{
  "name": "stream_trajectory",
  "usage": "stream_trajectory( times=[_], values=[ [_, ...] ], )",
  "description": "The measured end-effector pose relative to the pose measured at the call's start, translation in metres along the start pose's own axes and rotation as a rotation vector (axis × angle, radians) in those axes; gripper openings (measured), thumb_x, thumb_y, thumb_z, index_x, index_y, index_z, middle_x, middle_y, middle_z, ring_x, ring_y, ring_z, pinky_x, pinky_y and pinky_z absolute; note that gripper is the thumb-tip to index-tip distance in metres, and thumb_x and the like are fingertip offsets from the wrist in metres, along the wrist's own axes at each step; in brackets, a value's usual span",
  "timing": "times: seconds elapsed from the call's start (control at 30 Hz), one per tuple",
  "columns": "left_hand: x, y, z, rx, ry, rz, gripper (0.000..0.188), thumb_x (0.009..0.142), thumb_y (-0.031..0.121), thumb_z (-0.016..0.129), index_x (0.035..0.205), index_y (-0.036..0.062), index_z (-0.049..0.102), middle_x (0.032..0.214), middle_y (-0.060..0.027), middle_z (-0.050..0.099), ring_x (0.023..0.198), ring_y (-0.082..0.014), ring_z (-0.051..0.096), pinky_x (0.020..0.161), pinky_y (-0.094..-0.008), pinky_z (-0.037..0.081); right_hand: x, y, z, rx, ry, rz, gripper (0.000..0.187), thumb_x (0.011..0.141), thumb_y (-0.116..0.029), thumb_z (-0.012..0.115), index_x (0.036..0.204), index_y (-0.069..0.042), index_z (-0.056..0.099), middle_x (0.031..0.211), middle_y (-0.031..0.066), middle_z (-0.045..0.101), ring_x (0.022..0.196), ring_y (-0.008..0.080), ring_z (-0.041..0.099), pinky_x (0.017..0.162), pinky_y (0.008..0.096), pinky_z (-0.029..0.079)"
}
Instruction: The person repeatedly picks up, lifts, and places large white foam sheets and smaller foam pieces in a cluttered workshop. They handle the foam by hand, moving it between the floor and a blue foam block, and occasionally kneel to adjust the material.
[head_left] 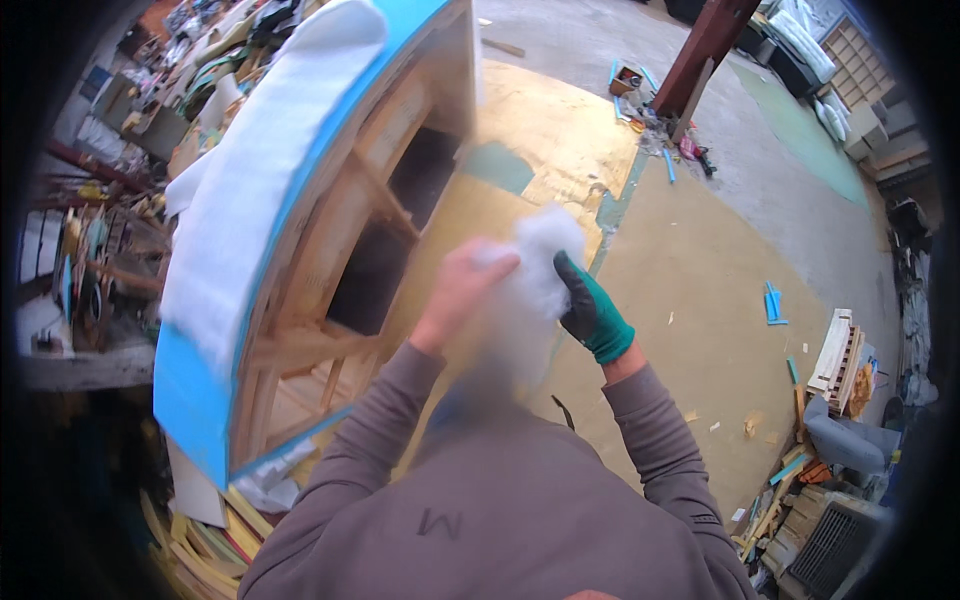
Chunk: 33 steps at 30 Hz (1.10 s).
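1. A bare left hand [462, 290], blurred, and a green-and-black-gloved right hand [597, 312] grip a tuft of white wadding [541, 262] between them.
2. The wadding is held above the floor [690, 330], beside a wooden frame [310, 350] edged in blue foam [188, 405].
3. A white sheet [240, 190] drapes the foam.

I am standing in an upholstery-type workshop, judging by the wooden frame [312, 265] on my left, edged in blue foam [190, 400] and white wadding [245, 175], the scrap heap [215, 75] far left, the timber strips [205, 555] near left, and blue offcuts [773, 305] littering the floor [690, 300] to the right.
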<state>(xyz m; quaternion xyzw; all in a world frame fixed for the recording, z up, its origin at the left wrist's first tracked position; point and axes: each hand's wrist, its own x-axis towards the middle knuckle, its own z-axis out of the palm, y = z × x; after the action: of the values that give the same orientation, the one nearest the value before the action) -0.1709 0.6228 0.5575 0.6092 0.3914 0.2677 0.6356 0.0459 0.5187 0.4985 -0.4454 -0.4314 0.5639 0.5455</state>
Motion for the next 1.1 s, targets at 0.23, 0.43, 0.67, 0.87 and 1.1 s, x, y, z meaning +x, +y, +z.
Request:
stream_trajectory(
  times=[0.23,0.43,0.67,0.87,1.1],
  values=[
    [0.182,0.041,-0.023,-0.077,-0.014,-0.045,0.019,0.106,0.022,0.075,0.111,0.0037,0.072,0.098,0.0024,0.071,0.085,-0.0045,0.063,0.074,-0.0238,0.053,0.144,-0.078,-0.095,0.198,0.141,0.18,0.057,0.109,-0.029,0.069,0.156,-0.002,0.052,0.14,0.0059,0.066,0.129,0.0181,0.064,0.111,0.0354,0.052],
    [0.324,0.064,-0.034,0.031,0.004,-0.007,0.027,0.108,0.029,0.071,0.118,0.0036,0.068,0.112,-0.001,0.071,0.095,-0.0066,0.064,0.083,-0.0269,0.054,0.279,-0.099,-0.151,0.033,0.208,0.094,0.051,0.104,-0.016,0.071,0.15,0.001,0.058,0.136,0.0104,0.069,0.124,0.0182,0.067,0.109,0.0351,0.053],
    [0.486,0.112,-0.038,0.019,-0.095,0.056,0.036,0.103,0.028,0.075,0.126,0.001,0.072,0.109,-0.0048,0.076,0.096,-0.0146,0.069,0.088,-0.0332,0.056,0.447,-0.115,-0.269,0.082,0.009,0.162,0.049,0.101,-0.012,0.072,0.147,0.001,0.061,0.135,0.0102,0.071,0.121,0.0188,0.068,0.106,0.0351,0.055],
    [0.581,0.181,-0.043,0.127,-0.002,-0.079,0.026,0.104,0.021,0.077,0.123,0.0036,0.076,0.11,-0.0045,0.078,0.102,-0.0132,0.071,0.093,-0.0312,0.056,0.585,-0.199,-0.359,-0.153,-0.247,0.339,0.061,0.099,-0.011,0.076,0.154,0.0,0.051,0.141,0.0118,0.065,0.11,0.0213,0.07,0.088,0.0366,0.062],
    [0.688,0.214,-0.072,0.274,0.044,0.258,0.042,0.1,0.023,0.08,0.136,0.0048,0.07,0.114,-0.0097,0.076,0.104,-0.0186,0.071,0.094,-0.0353,0.056,0.726,-0.225,-0.35,-0.153,-0.576,0.5,0.048,0.101,-0.037,0.074,0.134,-0.003,0.07,0.102,0.0055,0.075,0.079,0.0167,0.074,0.069,0.0297,0.054]
  ],
)
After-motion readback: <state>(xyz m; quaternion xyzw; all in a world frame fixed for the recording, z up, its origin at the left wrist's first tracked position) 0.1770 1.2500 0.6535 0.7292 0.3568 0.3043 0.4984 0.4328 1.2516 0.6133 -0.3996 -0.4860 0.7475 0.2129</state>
